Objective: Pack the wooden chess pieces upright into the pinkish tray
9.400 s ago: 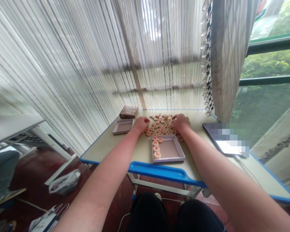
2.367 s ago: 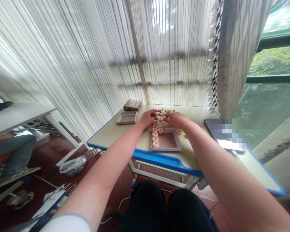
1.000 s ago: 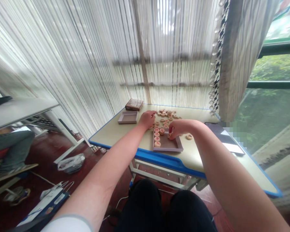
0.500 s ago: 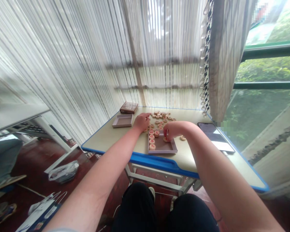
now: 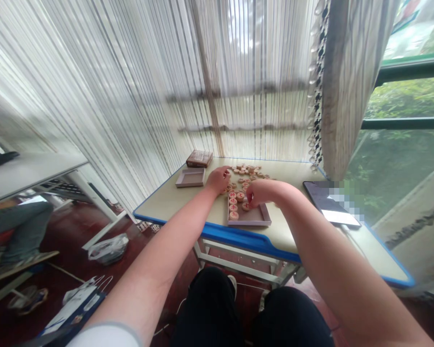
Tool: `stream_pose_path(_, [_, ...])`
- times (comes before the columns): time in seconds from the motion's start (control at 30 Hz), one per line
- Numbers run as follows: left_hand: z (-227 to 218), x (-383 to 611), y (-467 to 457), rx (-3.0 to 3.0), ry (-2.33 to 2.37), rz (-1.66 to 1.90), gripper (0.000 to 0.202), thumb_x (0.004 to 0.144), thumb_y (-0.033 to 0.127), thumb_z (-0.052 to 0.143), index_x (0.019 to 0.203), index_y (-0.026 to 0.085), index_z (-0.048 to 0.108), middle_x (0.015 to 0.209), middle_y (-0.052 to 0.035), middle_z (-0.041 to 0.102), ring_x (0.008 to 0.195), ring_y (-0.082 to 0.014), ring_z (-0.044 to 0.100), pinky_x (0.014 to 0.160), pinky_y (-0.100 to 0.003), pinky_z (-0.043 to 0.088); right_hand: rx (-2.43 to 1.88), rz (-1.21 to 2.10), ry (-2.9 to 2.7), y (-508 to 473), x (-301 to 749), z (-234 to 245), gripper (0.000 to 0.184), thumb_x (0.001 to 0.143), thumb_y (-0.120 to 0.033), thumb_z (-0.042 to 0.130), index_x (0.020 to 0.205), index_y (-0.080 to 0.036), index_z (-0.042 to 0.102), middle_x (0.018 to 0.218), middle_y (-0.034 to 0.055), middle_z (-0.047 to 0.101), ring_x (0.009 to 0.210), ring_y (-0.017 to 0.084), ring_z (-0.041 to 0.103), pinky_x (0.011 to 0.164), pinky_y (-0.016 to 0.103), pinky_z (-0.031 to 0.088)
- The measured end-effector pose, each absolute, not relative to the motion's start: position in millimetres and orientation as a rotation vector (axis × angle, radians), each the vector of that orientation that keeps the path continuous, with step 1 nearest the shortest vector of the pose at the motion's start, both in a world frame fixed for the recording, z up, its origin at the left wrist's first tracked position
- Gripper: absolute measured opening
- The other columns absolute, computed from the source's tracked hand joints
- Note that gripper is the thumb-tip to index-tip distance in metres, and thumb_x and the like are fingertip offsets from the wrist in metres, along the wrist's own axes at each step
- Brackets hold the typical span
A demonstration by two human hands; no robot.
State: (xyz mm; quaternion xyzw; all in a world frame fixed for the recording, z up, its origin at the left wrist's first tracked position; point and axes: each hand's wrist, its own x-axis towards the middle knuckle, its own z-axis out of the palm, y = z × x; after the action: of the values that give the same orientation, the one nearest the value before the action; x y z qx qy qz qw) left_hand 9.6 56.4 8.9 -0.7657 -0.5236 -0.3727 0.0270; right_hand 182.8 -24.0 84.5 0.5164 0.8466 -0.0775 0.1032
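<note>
Near the front edge of the tabletop (image 5: pixel 173 202), about midway along it, lies a shallow grey tray (image 5: pixel 256 216) with a low rim. Against the tray's left wall a row of four discs (image 5: pixel 233 208), round, wooden and marked in red, runs from the near corner toward the far one. A single disc (image 5: pixel 240 196) sits just beside the farthest of the four.

The right hand (image 5: pixel 262 192) is over the far half of the tray, knuckles up and fingers curled downward. Its fingertips come down at a red-marked disc (image 5: pixel 246 206) that lies on the tray floor, near the row. I cannot tell whether the fingers pinch that disc or only touch it.

The left hand (image 5: pixel 219 179) lies just beyond the tray's far left corner, at the near fringe of the loose discs (image 5: pixel 249 170), which are scattered toward the far edge. Its fingers are bent over a few of them; I cannot tell whether it grips one.

Close to the left edge lies a second shallow tray (image 5: pixel 191 177), and a brown box (image 5: pixel 199 158) sits just beyond it at the far left corner. A dark phone (image 5: pixel 321 197) lies toward the right edge, well apart from the discs. A pale striped curtain (image 5: pixel 260 96) hangs behind the far edge.
</note>
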Motion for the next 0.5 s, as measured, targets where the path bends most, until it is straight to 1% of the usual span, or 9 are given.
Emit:
stream_pose_path(0.1, [8.9, 10.0, 56.4, -2.359, -1.638, -1.16, 0.034, 0.078, 0.013, 0.049, 0.111, 0.016, 0.057, 0.09, -0.0038, 0.067, 0.076, -0.0131, 0.061, 0.076, -0.025, 0.048, 1.44, -0.169, 2.511, -25.7, 176.7, 83.6, 0.029, 0.063, -0.035, 0.067, 0.088, -0.021, 0.072, 0.085, 0.0075, 0.067, 0.074, 0.022, 0.059, 0.063, 0.03, 0.042])
stream_pose_path(0.2, [9.0, 10.4, 56.2, -2.365, -1.652, -1.145, 0.035, 0.078, 0.013, 0.049, 0.112, 0.017, 0.056, 0.09, -0.0034, 0.067, 0.077, -0.0132, 0.061, 0.075, -0.024, 0.047, 1.447, -0.124, 2.515, -25.5, 173.5, 82.3, 0.032, 0.063, -0.038, 0.066, 0.09, -0.021, 0.072, 0.091, 0.0084, 0.066, 0.077, 0.022, 0.058, 0.063, 0.029, 0.042])
stream_pose_path(0.33, [9.2, 11.4, 55.6, -2.385, -1.684, -1.131, 0.036, 0.078, 0.014, 0.047, 0.113, 0.018, 0.055, 0.091, -0.0026, 0.067, 0.077, -0.0129, 0.061, 0.075, -0.024, 0.047, 1.451, -0.123, 2.527, -23.8, 172.9, 82.2, 0.028, 0.064, -0.033, 0.065, 0.089, -0.022, 0.072, 0.085, 0.007, 0.067, 0.075, 0.021, 0.059, 0.063, 0.028, 0.042])
stream_pose_path(0.5, [11.7, 12.7, 53.0, -2.378, -1.691, -1.148, 0.033, 0.079, 0.014, 0.047, 0.111, 0.018, 0.056, 0.093, -0.0033, 0.067, 0.079, -0.0133, 0.061, 0.077, -0.025, 0.047, 1.488, -0.113, 2.508, -27.2, 170.9, 85.3, 0.03, 0.065, -0.034, 0.065, 0.091, -0.02, 0.072, 0.083, 0.0092, 0.066, 0.075, 0.024, 0.059, 0.064, 0.031, 0.043])
